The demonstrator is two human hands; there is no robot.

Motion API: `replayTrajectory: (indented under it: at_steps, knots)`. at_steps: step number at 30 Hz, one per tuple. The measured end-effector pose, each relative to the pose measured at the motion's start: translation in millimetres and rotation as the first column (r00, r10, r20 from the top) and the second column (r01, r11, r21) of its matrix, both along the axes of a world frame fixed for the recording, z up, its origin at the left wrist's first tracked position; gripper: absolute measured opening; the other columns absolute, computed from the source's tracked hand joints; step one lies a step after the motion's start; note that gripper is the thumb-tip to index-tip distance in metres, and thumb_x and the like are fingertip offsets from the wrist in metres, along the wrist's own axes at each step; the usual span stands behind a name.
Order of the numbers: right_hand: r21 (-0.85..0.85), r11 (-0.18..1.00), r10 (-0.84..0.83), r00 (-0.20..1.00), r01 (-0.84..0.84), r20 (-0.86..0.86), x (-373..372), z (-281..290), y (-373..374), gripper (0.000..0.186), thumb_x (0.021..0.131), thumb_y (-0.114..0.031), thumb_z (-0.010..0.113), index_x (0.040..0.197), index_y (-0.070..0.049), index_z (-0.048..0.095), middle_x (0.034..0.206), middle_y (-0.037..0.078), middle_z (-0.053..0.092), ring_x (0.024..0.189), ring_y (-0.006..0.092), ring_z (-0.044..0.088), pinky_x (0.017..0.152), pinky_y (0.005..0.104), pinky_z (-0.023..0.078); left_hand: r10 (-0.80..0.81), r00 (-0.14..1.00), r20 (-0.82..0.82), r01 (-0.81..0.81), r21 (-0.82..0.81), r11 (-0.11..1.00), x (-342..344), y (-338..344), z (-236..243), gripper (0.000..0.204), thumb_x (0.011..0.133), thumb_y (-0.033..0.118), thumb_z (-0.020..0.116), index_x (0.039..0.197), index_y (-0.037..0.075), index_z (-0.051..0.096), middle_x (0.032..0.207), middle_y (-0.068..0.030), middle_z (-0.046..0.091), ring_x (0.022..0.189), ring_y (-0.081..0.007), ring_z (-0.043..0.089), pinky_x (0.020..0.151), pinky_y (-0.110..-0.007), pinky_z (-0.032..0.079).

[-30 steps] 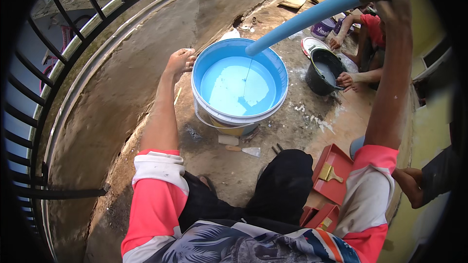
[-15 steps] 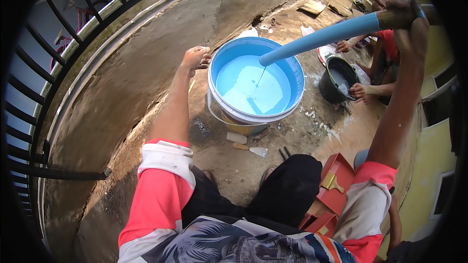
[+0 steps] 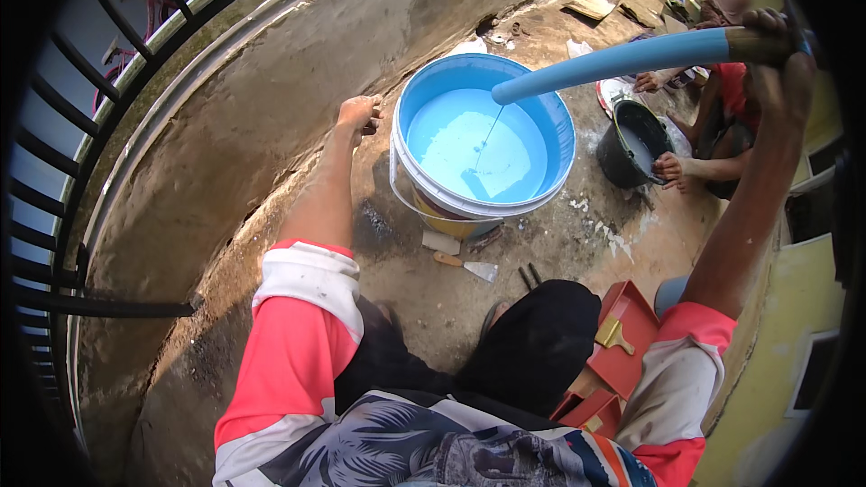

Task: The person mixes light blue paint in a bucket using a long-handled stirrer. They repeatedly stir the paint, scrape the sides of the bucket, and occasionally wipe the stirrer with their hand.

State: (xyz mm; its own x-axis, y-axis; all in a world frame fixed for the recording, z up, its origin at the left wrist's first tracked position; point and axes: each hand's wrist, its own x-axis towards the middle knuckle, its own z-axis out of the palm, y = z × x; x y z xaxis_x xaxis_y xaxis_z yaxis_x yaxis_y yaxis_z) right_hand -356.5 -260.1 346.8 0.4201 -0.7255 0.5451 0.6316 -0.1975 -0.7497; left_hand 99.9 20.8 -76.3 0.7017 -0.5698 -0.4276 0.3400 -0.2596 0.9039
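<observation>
My right hand (image 3: 778, 47) is closed round the bare brown end of a thick stick (image 3: 622, 61), raised at the upper right. Blue paint coats most of the stick, and its lower end is over a large bucket (image 3: 552, 206). From that tip a thin thread of paint runs down into the light blue paint (image 3: 469, 149) inside. Left of the bucket, a little apart from its rim, my left hand (image 3: 361, 115) has its fingers curled, with nothing visible in them. The bucket's wire handle hangs down its near side.
A putty knife (image 3: 467, 265) lies before the bucket. Red trays (image 3: 624, 343), one with a paintbrush (image 3: 613, 336), are by my right leg. At right a crouching person's hand (image 3: 672, 169) touches a black bucket (image 3: 613, 158). A wall (image 3: 225, 108) and black railing (image 3: 50, 158) border the left.
The stick and my right hand have shifted right and slightly down in the picture, the stick now lying flatter. My left hand has drawn slightly away from the bucket rim.
</observation>
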Motion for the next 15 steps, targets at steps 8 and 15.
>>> replayTrajectory:
  at_steps: [8,15]
  knots:
    - [-0.02,0.816,0.576,0.815,-0.578,-0.065,-9.4,-2.1,1.7,0.025,0.101,-0.016,0.051,0.103,0.008,0.059,0.091,0.019,0.064,0.095,0.0378,0.062,0.099,0.0558,0.046,0.045,0.997,-0.064,-0.039,0.083,0.996,9.4,12.9,-28.9,0.019,0.101,0.021,0.057,0.108,0.004,0.062,0.082,-0.0101,0.064,0.054,-0.014,0.049,0.044,-0.03,0.041]
    - [-0.013,1.0,0.02,1.0,-0.02,-0.01,6.4,-7.5,24.2,0.012,0.099,-0.005,0.048,0.098,0.007,0.05,0.085,0.015,0.051,0.085,0.0302,0.055,0.096,0.0536,0.047,0.053,0.998,-0.046,-0.049,0.098,0.994,7.9,16.9,-26.8,0.019,0.101,0.022,0.057,0.107,0.004,0.062,0.08,-0.0096,0.062,0.054,-0.0146,0.047,0.044,-0.031,0.039]
